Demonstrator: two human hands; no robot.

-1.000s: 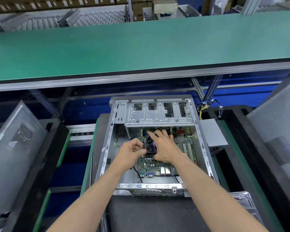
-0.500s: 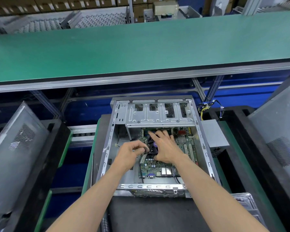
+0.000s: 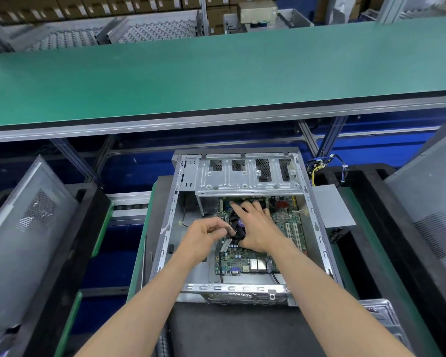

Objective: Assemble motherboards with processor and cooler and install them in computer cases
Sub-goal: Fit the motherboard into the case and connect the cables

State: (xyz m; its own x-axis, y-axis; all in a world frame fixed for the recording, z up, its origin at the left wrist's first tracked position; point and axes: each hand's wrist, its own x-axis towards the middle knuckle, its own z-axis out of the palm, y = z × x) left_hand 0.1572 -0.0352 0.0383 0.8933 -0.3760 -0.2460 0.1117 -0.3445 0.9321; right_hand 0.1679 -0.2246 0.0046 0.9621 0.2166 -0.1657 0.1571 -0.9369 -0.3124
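Observation:
An open silver computer case [image 3: 165,228] lies flat in front of me with a green motherboard [image 3: 289,228] inside. A black cooler fan [image 3: 236,224] sits on the board, mostly hidden under my hands. My right hand [image 3: 258,225] rests on the cooler with fingers spread forward. My left hand [image 3: 204,234] pinches a small dark connector [image 3: 229,230] at the cooler's left edge. A black cable [image 3: 220,266] runs down the board's left side.
A drive cage [image 3: 247,176] spans the case's far end. A grey power supply [image 3: 332,210] with coloured wires [image 3: 317,168] lies to the right. Grey side panels [image 3: 23,228] lean at left and right [image 3: 428,202]. A green conveyor [image 3: 216,73] runs behind.
My left hand has drawn back slightly to the left from the cooler, now pinching the small connector. My right hand has stayed on the cooler.

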